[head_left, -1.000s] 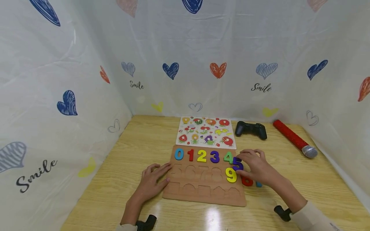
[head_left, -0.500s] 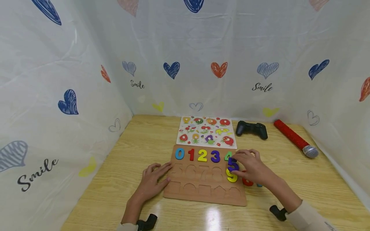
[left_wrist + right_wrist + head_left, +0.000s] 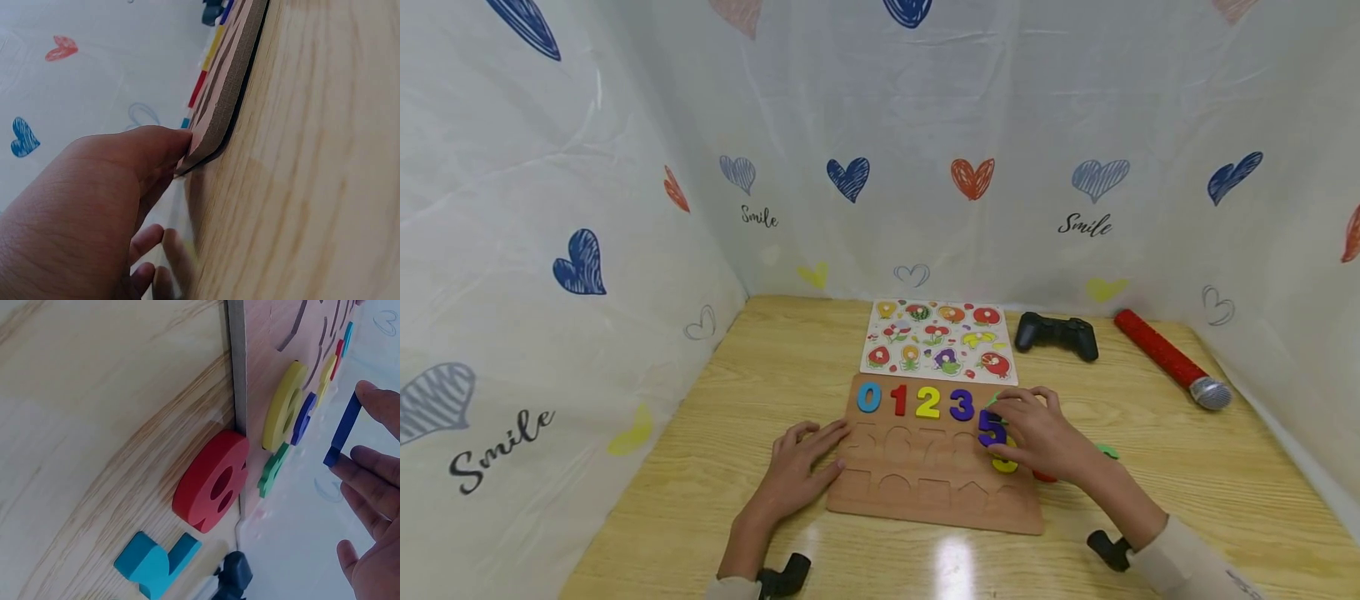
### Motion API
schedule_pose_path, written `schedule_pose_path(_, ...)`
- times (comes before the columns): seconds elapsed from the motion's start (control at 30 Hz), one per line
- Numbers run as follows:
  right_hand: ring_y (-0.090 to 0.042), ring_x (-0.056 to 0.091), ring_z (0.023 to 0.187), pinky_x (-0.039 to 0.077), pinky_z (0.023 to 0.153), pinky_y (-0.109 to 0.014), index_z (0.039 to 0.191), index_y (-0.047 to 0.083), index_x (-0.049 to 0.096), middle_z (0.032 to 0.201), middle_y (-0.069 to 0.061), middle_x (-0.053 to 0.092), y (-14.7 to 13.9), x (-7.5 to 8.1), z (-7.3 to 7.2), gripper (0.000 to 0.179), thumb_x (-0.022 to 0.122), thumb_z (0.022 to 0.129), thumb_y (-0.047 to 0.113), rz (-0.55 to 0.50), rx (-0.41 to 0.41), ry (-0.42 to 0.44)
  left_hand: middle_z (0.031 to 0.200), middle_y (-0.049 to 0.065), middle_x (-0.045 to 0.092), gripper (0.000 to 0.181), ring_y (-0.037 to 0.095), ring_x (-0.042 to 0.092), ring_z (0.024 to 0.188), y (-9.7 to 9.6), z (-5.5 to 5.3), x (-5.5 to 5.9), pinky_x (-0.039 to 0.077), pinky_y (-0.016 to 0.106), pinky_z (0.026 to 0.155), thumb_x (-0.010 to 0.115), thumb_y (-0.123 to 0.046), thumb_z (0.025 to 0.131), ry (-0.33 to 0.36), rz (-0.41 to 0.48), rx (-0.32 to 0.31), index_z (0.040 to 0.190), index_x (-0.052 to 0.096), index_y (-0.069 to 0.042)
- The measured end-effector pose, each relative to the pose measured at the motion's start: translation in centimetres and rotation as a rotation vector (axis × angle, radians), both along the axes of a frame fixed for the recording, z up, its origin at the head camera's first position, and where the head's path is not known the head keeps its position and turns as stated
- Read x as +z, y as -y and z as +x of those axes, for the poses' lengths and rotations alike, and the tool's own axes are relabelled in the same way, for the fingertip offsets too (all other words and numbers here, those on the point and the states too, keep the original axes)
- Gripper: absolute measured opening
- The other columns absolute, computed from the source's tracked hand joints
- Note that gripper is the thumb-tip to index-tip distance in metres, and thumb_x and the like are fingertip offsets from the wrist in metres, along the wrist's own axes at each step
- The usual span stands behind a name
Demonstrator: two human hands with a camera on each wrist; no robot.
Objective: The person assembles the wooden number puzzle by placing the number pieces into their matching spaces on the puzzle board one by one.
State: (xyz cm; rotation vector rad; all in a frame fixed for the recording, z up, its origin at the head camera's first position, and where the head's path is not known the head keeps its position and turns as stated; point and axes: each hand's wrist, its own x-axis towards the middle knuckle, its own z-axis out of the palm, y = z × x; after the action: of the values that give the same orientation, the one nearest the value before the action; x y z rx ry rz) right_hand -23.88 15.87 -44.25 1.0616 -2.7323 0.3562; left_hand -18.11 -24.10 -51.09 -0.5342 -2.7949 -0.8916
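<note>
Between the thumb and fingers of my right hand is a purple number 5, pinched above the right side of the brown number board. The right wrist view shows the 5 edge-on, raised clear of the board. My left hand rests against the board's left edge with fingers and thumb loosely spread. On the board's top row are the blue 0, red 1, yellow 2 and purple 3. A green 4 follows, mostly hidden by my right hand in the head view. A yellow 9 lies nearby.
Right of the board a red number and a blue number lie on the table; a green piece shows behind my wrist. Farther back are a fruit puzzle board, a black game controller and a red microphone.
My right hand has carried the purple 5 leftward, from the board's right edge to over its right end. The left hand stays at the board's left edge.
</note>
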Motion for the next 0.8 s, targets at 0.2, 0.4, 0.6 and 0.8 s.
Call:
schedule_pose_path(0.2,-0.032,0.052,0.120,0.024,0.097,-0.061,0.116,0.008,0.071,0.113,-0.005,0.069,0.5,0.1,0.1,0.049,0.087,0.079,0.035,-0.002,0.006,0.003,0.152,-0.004,0.048,0.050,0.031,0.038,0.132,0.0,0.0,0.2,0.023,0.060,0.101,0.064,-0.034,0.099,-0.002,-0.004,-0.002,0.147,0.055,-0.023)
schedule_pose_path(0.4,-0.031,0.052,0.119,0.024,0.098,-0.061,0.118,0.007,0.071,0.113,-0.005,0.068,0.8,0.1,0.1,0.050,0.087,0.079,0.034,-0.007,0.027,-0.001,0.151,-0.003,0.049,0.050,0.031,0.038,0.132,0.0,0.0,0.2,0.023,0.061,0.101,0.064,-0.034,0.099,-0.011,0.000,-0.004,0.147,0.055,-0.023)
schedule_pose_path(0.6,-0.030,0.052,0.119,0.023,0.099,-0.060,0.118,0.005,0.071,0.115,-0.005,0.067,1.4,0.0,0.1,0.051,0.087,0.079,0.033,-0.025,0.041,0.007,0.152,-0.004,0.048,0.051,0.030,0.038,0.131,0.0,0.0,0.0,0.023,0.060,0.100,0.064,-0.035,0.098,-0.007,0.001,-0.002,0.147,0.055,-0.023)
schedule_pose_path(0.8,-0.031,0.052,0.118,0.023,0.098,-0.061,0.118,0.004,0.071,0.115,-0.006,0.067,1.9,-0.1,0.3,0.051,0.088,0.078,0.031,-0.059,0.072,-0.024,0.152,-0.005,0.047,0.051,0.029,0.037,0.132,0.1,-0.1,-0.1,0.022,0.058,0.101,0.063,-0.037,0.099,0.013,0.000,-0.001,0.148,0.054,-0.024)
